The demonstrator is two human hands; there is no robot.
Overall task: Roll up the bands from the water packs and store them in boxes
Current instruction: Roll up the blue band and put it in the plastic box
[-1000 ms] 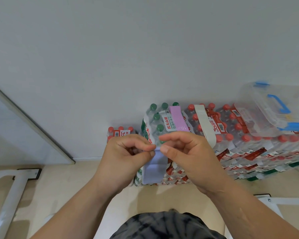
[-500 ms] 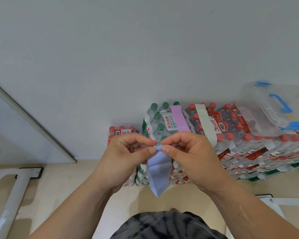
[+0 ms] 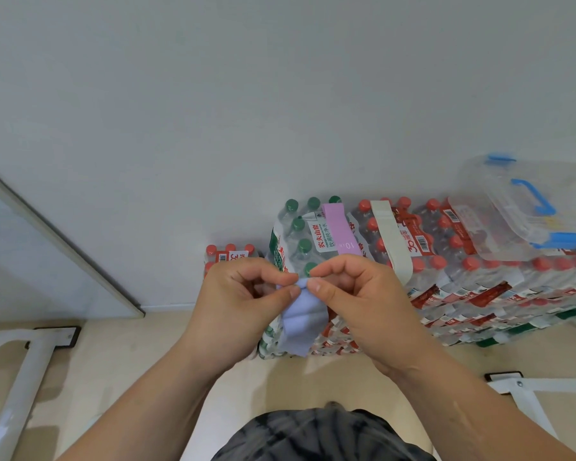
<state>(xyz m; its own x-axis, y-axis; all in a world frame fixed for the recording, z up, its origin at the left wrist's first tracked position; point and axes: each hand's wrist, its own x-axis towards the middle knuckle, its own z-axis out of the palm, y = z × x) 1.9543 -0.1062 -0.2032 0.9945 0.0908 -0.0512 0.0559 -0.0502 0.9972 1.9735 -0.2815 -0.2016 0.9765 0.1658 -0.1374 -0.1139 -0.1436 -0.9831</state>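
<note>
A lilac band hangs creased, its top apparently rolled; pink band and cream band lie over water packs.

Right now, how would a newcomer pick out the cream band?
Find the stacked water packs against the wall. On top, left of the clear box, the cream band lies over a red-capped pack. Its neighbour, the pink band, sits on green-capped bottles.

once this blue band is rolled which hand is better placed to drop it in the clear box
Right, probably. The right hand and left hand both pinch the blue band, but the clear box sits on the red-capped packs at the right; the left would have to cross over.
</note>
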